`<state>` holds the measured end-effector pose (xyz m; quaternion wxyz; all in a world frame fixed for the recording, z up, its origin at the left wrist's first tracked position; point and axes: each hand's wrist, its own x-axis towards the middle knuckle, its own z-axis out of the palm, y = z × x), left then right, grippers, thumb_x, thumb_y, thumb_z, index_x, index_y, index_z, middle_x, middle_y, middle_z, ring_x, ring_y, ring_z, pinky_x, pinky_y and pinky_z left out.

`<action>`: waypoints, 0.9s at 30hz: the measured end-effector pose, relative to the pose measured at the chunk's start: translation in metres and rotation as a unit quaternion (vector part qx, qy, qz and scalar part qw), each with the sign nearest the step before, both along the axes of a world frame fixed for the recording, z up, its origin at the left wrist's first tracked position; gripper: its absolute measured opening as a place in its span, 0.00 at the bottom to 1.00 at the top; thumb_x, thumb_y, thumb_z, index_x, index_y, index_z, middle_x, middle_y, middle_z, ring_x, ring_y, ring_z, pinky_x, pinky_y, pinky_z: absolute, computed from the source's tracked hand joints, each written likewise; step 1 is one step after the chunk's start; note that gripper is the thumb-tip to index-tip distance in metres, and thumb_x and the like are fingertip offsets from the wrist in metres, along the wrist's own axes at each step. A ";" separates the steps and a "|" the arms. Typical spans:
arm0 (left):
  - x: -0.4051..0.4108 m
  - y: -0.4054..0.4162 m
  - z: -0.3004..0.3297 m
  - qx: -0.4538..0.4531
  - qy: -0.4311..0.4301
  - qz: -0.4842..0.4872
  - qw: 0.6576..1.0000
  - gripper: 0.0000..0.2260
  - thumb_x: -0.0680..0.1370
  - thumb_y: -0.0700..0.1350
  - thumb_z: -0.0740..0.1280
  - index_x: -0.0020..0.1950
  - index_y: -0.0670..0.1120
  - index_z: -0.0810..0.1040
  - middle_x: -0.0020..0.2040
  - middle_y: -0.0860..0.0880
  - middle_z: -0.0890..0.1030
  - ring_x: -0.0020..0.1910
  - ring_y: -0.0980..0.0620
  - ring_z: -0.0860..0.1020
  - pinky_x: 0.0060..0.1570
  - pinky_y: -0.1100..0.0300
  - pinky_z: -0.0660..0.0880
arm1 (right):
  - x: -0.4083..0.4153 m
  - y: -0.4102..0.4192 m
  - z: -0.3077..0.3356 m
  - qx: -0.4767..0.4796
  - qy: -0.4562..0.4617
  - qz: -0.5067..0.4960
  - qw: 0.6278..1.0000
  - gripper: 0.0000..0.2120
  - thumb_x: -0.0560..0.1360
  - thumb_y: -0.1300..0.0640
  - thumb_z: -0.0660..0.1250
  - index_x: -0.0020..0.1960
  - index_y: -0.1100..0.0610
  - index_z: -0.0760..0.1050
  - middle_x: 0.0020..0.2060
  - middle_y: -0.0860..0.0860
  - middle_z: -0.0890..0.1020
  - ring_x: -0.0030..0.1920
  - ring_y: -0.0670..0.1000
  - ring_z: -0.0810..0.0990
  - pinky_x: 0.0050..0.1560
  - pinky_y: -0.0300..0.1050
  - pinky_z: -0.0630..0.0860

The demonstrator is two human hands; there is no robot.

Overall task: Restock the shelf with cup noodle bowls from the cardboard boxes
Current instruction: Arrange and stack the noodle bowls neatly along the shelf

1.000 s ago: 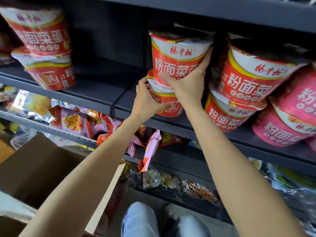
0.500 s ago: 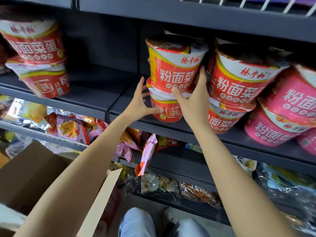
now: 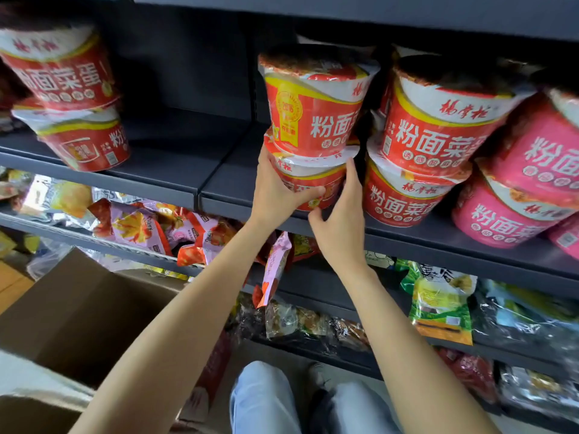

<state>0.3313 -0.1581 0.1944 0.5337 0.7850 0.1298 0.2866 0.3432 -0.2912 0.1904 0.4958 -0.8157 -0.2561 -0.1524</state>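
Red noodle bowls in a stack of two on the dark shelf (image 3: 175, 183) — both hands at the lower one.

Left hand (image 3: 275, 191) grasps the lower bowl (image 3: 308, 183), thumb across its front; right hand (image 3: 340, 227) is released, fingers spread, touching that bowl's right side. Upper bowl (image 3: 313, 101) sits on it, tilted slightly. More red stacks (image 3: 419, 145) stand just beside, pink bowls (image 3: 526, 183) further right. Cardboard box (image 3: 78, 311) — open, lower left.
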 end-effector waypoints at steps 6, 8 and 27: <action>-0.025 0.014 0.004 -0.055 0.028 -0.093 0.994 0.37 0.69 0.45 0.71 0.75 0.51 0.58 0.71 0.55 0.66 0.69 0.56 0.67 0.68 0.56 0.66 | 0.009 0.020 -0.010 0.057 0.022 -0.019 0.998 0.56 0.67 0.54 0.78 0.77 0.59 0.38 0.77 0.56 0.50 0.77 0.53 0.50 0.75 0.50 0.58; -0.028 0.015 0.008 -0.071 0.034 -0.094 0.992 0.36 0.70 0.45 0.70 0.75 0.49 0.58 0.73 0.52 0.66 0.70 0.53 0.67 0.69 0.52 0.67 | 0.010 0.027 -0.011 0.071 0.046 -0.036 0.996 0.61 0.64 0.50 0.79 0.77 0.55 0.36 0.76 0.56 0.51 0.76 0.54 0.53 0.72 0.55 0.62; 0.023 0.012 0.076 0.049 -0.043 0.039 0.997 0.51 0.60 0.61 0.80 0.75 0.47 0.57 0.68 0.51 0.71 0.64 0.56 0.74 0.58 0.61 0.75 | 0.017 0.040 -0.007 0.088 0.097 -0.127 0.983 0.58 0.60 0.39 0.78 0.77 0.51 0.46 0.73 0.50 0.63 0.71 0.51 0.66 0.64 0.52 0.70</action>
